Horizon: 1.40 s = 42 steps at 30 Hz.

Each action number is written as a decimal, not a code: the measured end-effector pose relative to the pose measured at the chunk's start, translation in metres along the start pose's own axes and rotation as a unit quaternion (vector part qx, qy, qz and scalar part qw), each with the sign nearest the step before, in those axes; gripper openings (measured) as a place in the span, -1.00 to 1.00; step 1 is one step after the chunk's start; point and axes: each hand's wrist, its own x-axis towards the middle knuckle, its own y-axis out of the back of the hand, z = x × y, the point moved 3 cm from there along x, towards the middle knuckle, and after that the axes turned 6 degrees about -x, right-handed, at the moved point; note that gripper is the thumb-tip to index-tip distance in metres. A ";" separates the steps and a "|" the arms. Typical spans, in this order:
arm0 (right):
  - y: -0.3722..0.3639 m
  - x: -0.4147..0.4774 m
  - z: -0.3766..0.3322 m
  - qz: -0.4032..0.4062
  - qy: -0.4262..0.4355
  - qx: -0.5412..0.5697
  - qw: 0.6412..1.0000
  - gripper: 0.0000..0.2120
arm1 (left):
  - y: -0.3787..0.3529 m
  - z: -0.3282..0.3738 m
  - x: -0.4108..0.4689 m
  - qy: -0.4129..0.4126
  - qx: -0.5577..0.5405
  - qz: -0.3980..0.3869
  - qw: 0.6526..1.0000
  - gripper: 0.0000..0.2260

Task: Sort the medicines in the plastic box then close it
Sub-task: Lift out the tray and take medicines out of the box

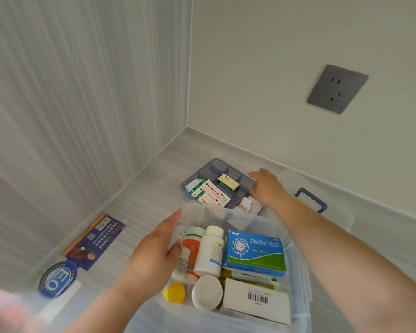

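A clear plastic box stands open in front of me. Inside are a blue-green Loratadine carton, a white bottle, an orange-labelled bottle, a yellow cap, a white round roll and a white barcoded carton. Behind it lies a blue-grey divided tray holding green-white sachets and a small green box. My left hand clasps the box's left wall. My right hand grips the tray's right edge.
The clear lid with its blue handle lies at the right, behind my right arm. A dark blue packet and a round blue EO label lie at the left. Walls close off the corner; a grey socket is on the right wall.
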 end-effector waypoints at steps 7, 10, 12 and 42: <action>0.035 -0.110 -0.044 0.152 0.251 0.027 0.955 -0.62 | -0.001 0.003 -0.003 -0.011 -0.009 0.005 1.000 -0.51; 0.003 -0.135 -0.063 0.017 0.331 -0.107 0.937 -0.56 | 0.000 0.003 -0.007 -0.014 -0.010 0.014 1.000 -0.51; -0.010 -0.138 -0.069 0.013 0.340 -0.167 0.925 -0.49 | -0.001 0.001 -0.012 -0.004 -0.023 0.018 1.000 -0.51; 0.030 -0.203 0.074 0.260 -0.034 0.217 0.940 -0.53 | -0.014 0.014 -0.027 -0.095 0.182 0.037 0.978 -0.64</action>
